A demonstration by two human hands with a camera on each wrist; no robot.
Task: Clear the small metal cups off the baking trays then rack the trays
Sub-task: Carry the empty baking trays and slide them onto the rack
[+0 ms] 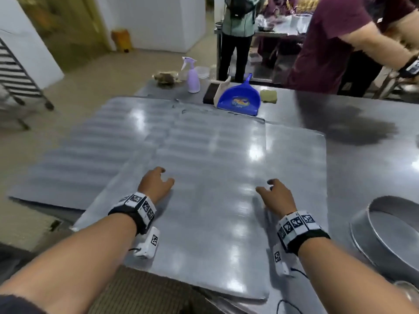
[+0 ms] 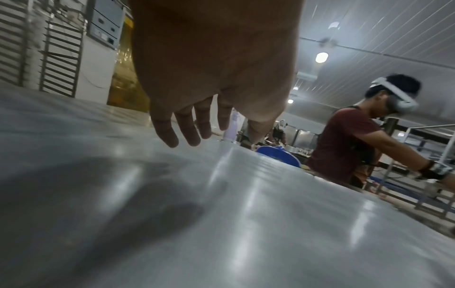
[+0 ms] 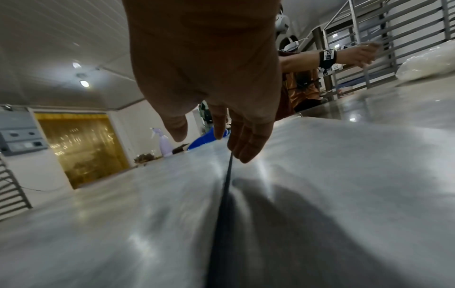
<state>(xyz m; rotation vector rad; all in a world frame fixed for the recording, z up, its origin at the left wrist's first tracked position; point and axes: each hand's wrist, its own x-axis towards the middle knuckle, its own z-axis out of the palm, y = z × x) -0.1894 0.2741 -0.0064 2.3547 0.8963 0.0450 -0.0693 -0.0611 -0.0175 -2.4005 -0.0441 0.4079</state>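
Several flat bare metal baking trays lie overlapped on the steel table. The near tray (image 1: 204,234) is on top, a second tray (image 1: 74,155) juts out past the table's left side, and a third tray (image 1: 301,168) shows at the right. No small cups are in sight on them. My left hand (image 1: 156,184) hovers just above the near tray with relaxed, spread fingers (image 2: 169,134) and holds nothing. Over the same tray's right part, my right hand (image 1: 275,193) is also empty, its fingers (image 3: 246,148) loosely extended above a dark seam (image 3: 226,194) between trays.
A blue dustpan (image 1: 239,98), a purple spray bottle (image 1: 192,75) and a sponge (image 1: 268,96) sit at the table's far side. A round metal pan (image 1: 390,232) stands at the right. A tray rack (image 1: 18,73) is at the left. A person in a maroon shirt (image 1: 328,41) works across the table.
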